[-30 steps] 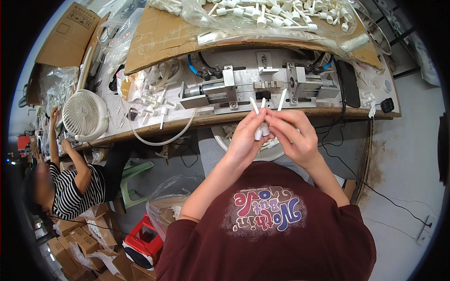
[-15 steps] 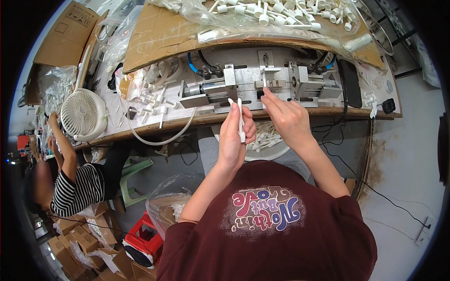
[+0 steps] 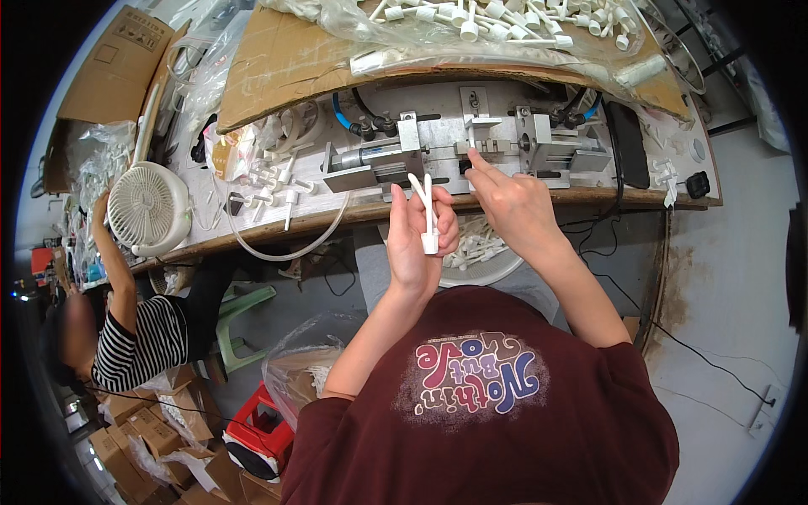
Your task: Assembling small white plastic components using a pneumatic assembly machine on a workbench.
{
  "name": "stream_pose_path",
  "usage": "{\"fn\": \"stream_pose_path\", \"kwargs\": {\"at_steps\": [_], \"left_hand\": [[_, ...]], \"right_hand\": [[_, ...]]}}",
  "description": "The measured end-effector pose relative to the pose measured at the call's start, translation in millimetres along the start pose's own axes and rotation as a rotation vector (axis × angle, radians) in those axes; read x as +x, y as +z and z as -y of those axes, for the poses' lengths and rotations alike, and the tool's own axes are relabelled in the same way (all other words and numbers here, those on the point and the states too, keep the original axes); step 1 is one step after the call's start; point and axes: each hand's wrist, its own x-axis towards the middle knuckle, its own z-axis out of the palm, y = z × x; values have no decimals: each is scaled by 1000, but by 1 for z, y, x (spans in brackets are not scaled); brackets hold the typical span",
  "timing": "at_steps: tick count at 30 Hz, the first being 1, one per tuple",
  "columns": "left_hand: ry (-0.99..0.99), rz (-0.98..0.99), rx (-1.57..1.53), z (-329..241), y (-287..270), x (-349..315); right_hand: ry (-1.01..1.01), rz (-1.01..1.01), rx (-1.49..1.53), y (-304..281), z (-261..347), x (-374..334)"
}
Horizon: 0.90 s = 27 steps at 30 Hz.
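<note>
My left hand [image 3: 418, 240] is closed around a pair of white plastic sticks [image 3: 427, 206]. They cross in a narrow V, and a white cylindrical cap shows at the lower end. My right hand [image 3: 511, 202] reaches to the middle of a metal clamping fixture [image 3: 484, 146] on the bench. Its fingertips meet the near end of a slim white rod [image 3: 473, 135] there; the thumb is partly hidden, so a firm grip is hard to confirm. Metal slide units, the left one [image 3: 379, 156] and the right one [image 3: 562, 151], flank the fixture.
Cardboard [image 3: 320, 80] above the fixture bears many white capped parts [image 3: 505, 21]. A white fan [image 3: 149, 208] and loose parts [image 3: 282, 189] lie left; a black phone-like slab [image 3: 628, 147] lies right. A basket of white parts [image 3: 480, 248] sits below the bench edge. A co-worker [image 3: 139, 341] sits left.
In my left hand the sticks have spread into a clearer V, with the cap more visible. My right hand stays at the fixture, shifted very slightly. The co-worker's arm has moved up near the fan.
</note>
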Motion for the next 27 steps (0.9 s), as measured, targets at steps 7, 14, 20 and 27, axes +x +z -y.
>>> {"fn": "stream_pose_path", "kwargs": {"at_steps": [7, 14, 20, 27], "left_hand": [[60, -87, 106, 4, -1, 0], [10, -110, 267, 5, 28, -5], [13, -50, 309, 3, 2, -3], [183, 11, 447, 0, 3, -9]], "right_hand": [[10, -108, 647, -35, 26, -3], [-98, -90, 568, -31, 32, -16], [25, -179, 381, -10, -3, -17], [-37, -74, 32, 4, -8, -7]]}}
